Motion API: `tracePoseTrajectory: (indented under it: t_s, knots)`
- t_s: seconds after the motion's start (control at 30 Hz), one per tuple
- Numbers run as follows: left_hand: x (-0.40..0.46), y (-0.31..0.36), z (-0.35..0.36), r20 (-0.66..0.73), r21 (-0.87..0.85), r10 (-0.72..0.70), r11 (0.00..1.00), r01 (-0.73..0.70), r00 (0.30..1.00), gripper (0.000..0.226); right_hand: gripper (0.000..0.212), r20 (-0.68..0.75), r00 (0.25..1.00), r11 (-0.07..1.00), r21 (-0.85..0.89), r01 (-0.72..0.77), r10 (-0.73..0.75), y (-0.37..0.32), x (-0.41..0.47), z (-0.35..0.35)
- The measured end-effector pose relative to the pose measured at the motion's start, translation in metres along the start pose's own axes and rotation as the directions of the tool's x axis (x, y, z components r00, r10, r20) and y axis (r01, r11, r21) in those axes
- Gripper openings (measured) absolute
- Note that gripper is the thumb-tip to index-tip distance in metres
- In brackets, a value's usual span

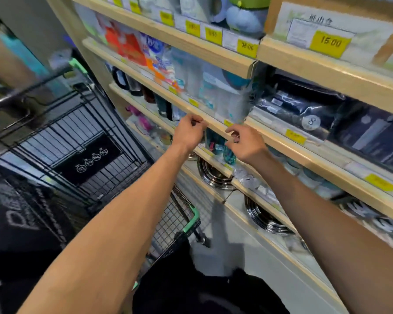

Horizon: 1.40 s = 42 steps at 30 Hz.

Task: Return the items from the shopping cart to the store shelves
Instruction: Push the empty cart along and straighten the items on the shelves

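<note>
My left hand (189, 132) hovers at the front lip of a pale wooden shelf (216, 126), its fingers curled shut with nothing visible in them. A little to the right and lower, my right hand (246, 144) has its fingers bent and apart, and I see nothing held in it. Just behind both hands, on the shelf below, stand teal packaged items (227, 153). The black wire shopping cart (82, 141) with green corner caps stands to my left, and no goods show in its visible basket. The picture is motion-blurred.
Yellow price tags (329, 43) line the shelf edges. Clear packets (213, 91) and dark blue packs (304, 109) fill the shelf above my hands. Stacked steel bowls (213, 174) sit lower down. A black bag with white lettering (21, 214) is at the lower left.
</note>
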<state>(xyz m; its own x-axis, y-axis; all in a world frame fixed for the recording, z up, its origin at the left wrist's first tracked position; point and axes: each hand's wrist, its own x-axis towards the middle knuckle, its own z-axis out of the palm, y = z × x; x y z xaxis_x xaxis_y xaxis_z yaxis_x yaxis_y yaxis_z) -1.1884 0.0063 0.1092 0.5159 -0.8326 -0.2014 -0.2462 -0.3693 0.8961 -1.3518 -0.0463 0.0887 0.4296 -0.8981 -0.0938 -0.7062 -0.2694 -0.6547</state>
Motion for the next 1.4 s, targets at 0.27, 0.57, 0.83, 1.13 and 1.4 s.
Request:
tracePoseTrajectory:
  t_s: [0.27, 0.57, 0.83, 1.13, 1.4]
  knots:
    - [0.092, 0.017, -0.014, 0.147, -0.004, -0.079, 0.997, 0.081, 0.986, 0.053, 0.053, -0.073, 0.994, 0.996, -0.031, -0.084, 0.082, -0.029, 0.049, 0.032]
    - [0.159, 0.012, -0.006, 0.328, 0.025, 0.093, 0.994, -0.107, 0.94, 0.06, 0.069, -0.131, 0.982, 0.988, -0.043, -0.145, 0.139, -0.058, 0.107, 0.057]
    - [0.159, 0.007, 0.006, 0.404, 0.048, 0.231, 0.961, -0.273, 0.885, 0.05, 0.068, -0.284, 0.935, 0.976, 0.016, -0.217, 0.213, -0.056, 0.129, 0.044]
    - [0.187, -0.012, -0.03, 0.297, -0.032, 0.296, 0.953, -0.301, 0.908, 0.045, 0.04, -0.512, 0.856, 0.997, 0.067, -0.048, 0.075, -0.074, 0.137, 0.051]
    - [0.187, -0.001, -0.008, 0.201, 0.038, 0.561, 0.815, -0.579, 0.803, 0.04, 0.036, -0.674, 0.738, 0.949, -0.242, -0.203, -0.014, -0.079, 0.132, 0.047]
